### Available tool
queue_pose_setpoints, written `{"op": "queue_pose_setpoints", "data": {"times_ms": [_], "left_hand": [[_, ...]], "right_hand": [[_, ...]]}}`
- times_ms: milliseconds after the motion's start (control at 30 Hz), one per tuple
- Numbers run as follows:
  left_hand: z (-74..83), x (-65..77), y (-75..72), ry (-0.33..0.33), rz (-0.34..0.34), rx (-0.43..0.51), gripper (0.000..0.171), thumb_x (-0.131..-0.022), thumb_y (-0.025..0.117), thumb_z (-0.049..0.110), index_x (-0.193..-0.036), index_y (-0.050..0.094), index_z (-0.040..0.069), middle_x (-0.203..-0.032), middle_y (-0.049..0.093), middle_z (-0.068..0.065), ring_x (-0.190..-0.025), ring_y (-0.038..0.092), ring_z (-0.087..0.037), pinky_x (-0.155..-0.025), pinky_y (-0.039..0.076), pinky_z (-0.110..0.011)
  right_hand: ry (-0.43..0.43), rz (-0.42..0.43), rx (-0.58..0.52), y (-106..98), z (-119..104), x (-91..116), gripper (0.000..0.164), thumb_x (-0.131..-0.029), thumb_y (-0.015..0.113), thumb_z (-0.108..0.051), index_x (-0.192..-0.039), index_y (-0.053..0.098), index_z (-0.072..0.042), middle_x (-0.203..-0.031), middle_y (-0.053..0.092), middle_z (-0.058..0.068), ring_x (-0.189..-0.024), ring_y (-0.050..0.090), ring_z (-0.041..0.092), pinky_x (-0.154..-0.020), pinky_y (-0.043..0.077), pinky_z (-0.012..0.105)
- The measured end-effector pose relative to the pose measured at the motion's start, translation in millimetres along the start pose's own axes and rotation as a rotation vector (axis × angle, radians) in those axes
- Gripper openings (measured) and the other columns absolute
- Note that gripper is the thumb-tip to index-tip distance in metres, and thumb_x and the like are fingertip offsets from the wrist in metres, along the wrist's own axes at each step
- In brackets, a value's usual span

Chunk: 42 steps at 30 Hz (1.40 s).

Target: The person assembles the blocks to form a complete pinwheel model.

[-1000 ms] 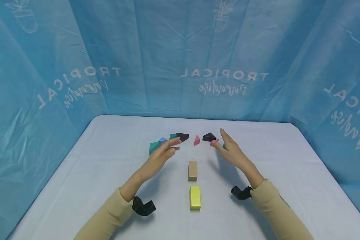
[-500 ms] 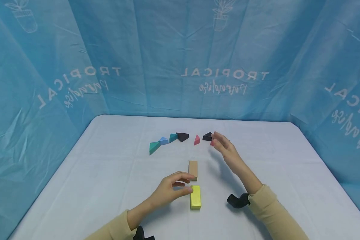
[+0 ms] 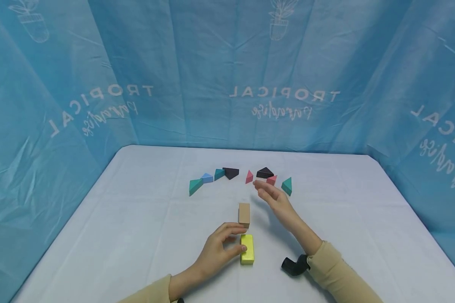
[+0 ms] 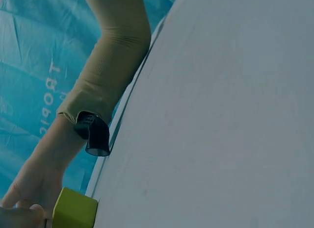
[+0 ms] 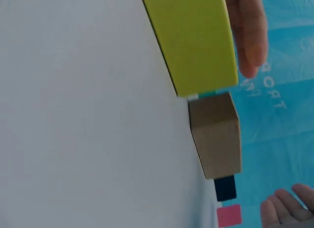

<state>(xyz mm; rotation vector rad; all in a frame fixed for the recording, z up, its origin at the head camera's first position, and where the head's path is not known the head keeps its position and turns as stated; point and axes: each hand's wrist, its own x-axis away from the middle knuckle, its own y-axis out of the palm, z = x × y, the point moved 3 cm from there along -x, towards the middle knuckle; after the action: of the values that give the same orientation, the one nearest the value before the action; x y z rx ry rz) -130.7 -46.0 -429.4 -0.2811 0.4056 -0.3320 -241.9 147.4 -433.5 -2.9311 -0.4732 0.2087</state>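
Observation:
A yellow rectangular block (image 3: 247, 254) lies on the white table, with a plain wooden block (image 3: 244, 213) just beyond its far end. My left hand (image 3: 217, 251) is beside the yellow block, thumb over its near-left top and fingers spread past its far end, by the wooden block. In the right wrist view, fingers (image 5: 252, 34) show alongside the yellow block; whether they touch it cannot be told. My right hand (image 3: 282, 207) hovers over the table to the right, fingers extended, holding nothing, nearest to a pink block (image 3: 271, 180) and another pink block (image 3: 249, 177).
Toward the back left lie a green block (image 3: 195, 186), a blue block (image 3: 207, 178), a teal block (image 3: 219, 174) and a black block (image 3: 231, 173). A second black block (image 3: 265, 172) and a green one (image 3: 287, 186) lie back right. Blue curtain (image 3: 227, 75) surrounds the table.
My left hand has come back from the far-left blocks to the yellow block. My right hand has shifted left and nearer, uncovering the green block. The blocks lie where they were.

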Motion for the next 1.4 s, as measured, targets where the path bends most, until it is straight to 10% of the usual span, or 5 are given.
{"op": "queue_pose_setpoints", "data": {"times_ms": [333, 667, 1400], "left_hand": [[-36.5, 5.4, 9.1, 0.046, 0.022, -0.106, 0.038, -0.08, 0.075, 0.02, -0.115, 0.065, 0.008, -0.12, 0.058, 0.004, -0.113, 0.054, -0.015, -0.093, 0.047, -0.029], [-36.6, 8.3, 11.0, 0.074, 0.006, -0.11, 0.03, -0.083, 0.073, 0.021, -0.11, 0.067, 0.009, -0.116, 0.061, -0.003, -0.111, 0.056, -0.016, -0.092, 0.047, -0.028], [-36.1, 7.3, 11.0, 0.085, 0.019, -0.142, 0.031, -0.083, 0.073, 0.02, -0.11, 0.067, 0.007, -0.114, 0.062, -0.001, -0.11, 0.057, -0.015, -0.093, 0.047, -0.031]], "right_hand": [[-0.026, -0.039, 0.011, 15.8, 9.3, 11.4, 0.047, -0.092, 0.063, -0.012, -0.134, 0.047, 0.003, -0.138, 0.045, 0.02, -0.128, 0.042, 0.031, -0.101, 0.039, 0.036], [-0.064, -0.067, 0.11, 31.0, 2.2, 24.5, 0.051, -0.085, 0.068, 0.0, -0.129, 0.046, 0.013, -0.132, 0.046, 0.029, -0.123, 0.045, 0.041, -0.101, 0.038, 0.048], [-0.025, -0.021, 0.194, 26.9, 24.5, 26.3, 0.05, -0.084, 0.073, -0.019, -0.126, 0.055, 0.0, -0.124, 0.056, 0.016, -0.113, 0.056, 0.029, -0.093, 0.047, 0.032]]}}
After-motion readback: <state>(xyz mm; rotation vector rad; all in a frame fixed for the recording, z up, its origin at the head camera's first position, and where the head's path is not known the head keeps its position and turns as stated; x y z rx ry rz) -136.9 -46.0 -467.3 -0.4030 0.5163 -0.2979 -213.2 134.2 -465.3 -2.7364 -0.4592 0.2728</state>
